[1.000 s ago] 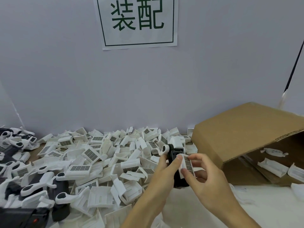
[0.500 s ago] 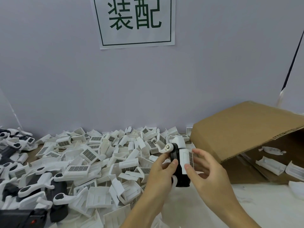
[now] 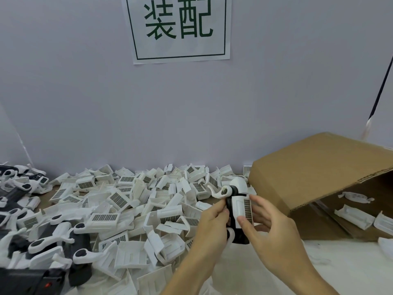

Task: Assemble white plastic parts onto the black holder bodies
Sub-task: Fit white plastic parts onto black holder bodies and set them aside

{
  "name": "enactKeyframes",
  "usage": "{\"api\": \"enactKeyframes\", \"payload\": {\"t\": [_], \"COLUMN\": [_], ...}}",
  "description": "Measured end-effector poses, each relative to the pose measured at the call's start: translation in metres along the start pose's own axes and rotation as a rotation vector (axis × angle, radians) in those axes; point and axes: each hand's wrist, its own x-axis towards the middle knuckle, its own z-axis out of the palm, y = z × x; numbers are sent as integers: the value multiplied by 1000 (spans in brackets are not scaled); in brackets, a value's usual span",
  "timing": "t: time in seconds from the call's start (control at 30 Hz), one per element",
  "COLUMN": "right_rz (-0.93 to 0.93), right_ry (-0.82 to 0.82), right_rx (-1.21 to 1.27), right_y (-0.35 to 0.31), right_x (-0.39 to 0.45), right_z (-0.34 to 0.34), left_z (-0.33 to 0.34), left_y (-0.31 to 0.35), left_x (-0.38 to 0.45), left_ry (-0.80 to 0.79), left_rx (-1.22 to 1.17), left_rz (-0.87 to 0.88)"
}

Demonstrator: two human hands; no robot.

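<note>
**Holder held upright, partly hidden**

Left hand [image 3: 214, 223] grips black holder [image 3: 239, 235]; its left side is hidden. Right hand [image 3: 270, 233] pinches white part [image 3: 241, 206] against the holder. Loose white pile [image 3: 119, 211] at 9 o'clock. Box [image 3: 308, 173] at 3 o'clock, cut off.

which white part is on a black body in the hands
The white part with the grid strip, pinched by the right hand against the black body; the others lie loose in the pile.
</note>
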Motion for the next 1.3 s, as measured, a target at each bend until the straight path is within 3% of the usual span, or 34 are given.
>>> {"api": "enactKeyframes", "payload": {"t": [0.17,0.3,0.47,0.63,0.87,1.1,1.3], "right_rz": [-24,-39,-84,84,246,334,316], "right_ry": [47,-11,-59,-6,-132,-85,-16], "right_rx": [18,-5,-32,181,476,540,522], "right_y": [-8,-14,-13,-10,-20,-22,-26], "right_x": [0,-1,-3,1,5,5,3], "right_z": [2,1,3,4,-4,-5,-2], "left_z": [0,-1,-1,3,4,0,3], "left_y": [6,10,10,11,10,6,7], "left_x": [-1,-6,-4,-5,-10,-11,-11], "left_ry": [-46,-54,73,61,-66,-128,-194], "left_rx": [-52,-78,-51,-81,-59,2,-121], "left_rz": [16,66,132,146,170,139,144]}}
